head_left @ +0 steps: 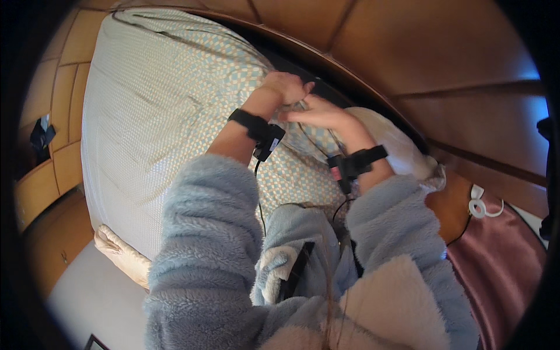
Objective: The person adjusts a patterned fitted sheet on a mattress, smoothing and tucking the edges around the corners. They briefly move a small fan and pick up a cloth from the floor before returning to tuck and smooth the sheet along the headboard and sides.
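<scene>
As a rumpled blue-and-tan checked cover (216, 87) is lying beside wooden panels (373, 35), the left hand (284, 87) is clenching its edge; the right hand (324, 113), fingers extended, is reaching close beside it, grip unclear.

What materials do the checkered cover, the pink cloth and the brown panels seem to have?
Checkered cover: woven fabric, perhaps cotton; matt, with soft creases.
Pink cloth: likely satin; smooth, with shiny highlights.
Brown panels: apparently varnished wood or wood-look laminate; they reflect light glossily.
</scene>
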